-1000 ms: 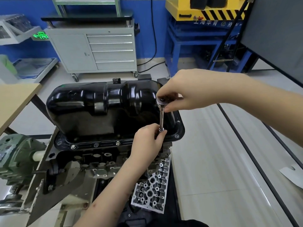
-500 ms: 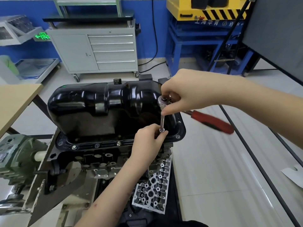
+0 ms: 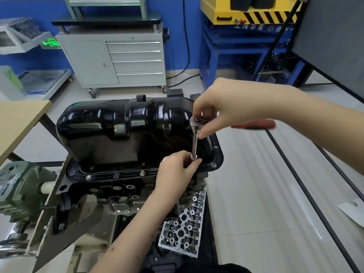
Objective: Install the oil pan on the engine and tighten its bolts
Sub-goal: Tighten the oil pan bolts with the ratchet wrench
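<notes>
The black oil pan (image 3: 126, 133) sits upside-down on the engine (image 3: 118, 194), its flange running along the near edge with bolts (image 3: 88, 176) showing in a row across the front lip and one more at the near right corner. Right at that near right stretch of the flange, the left hand (image 3: 177, 170) is curled tight around the bottom of a slim metal extension bar (image 3: 195, 144), fingers and thumb pinching it where it meets the rim; the socket end itself is hidden inside the fist. Up top, the right hand (image 3: 222, 107) has its fingers bent over the round ratchet head (image 3: 197, 123), thumb pressing from below, and the red handle (image 3: 254, 124) pokes out blurred to the right, beyond the pan's edge. The bar stands nearly upright, close against the pan's right wall. Open floor lies wide to the right of the engine, crossed by dark lines, with a scrap of paper (image 3: 352, 209) near the frame edge. To the left, a wooden table (image 3: 17, 123) corner sits close to the pan's far left end, and a green gearbox (image 3: 21, 190) crowds the stand on that side. Below the flange a cylinder head (image 3: 185, 225) lies on its side just beside the left forearm. Behind, a grey drawer cabinet (image 3: 118, 60) stands with all drawers closed, contents unseen.
</notes>
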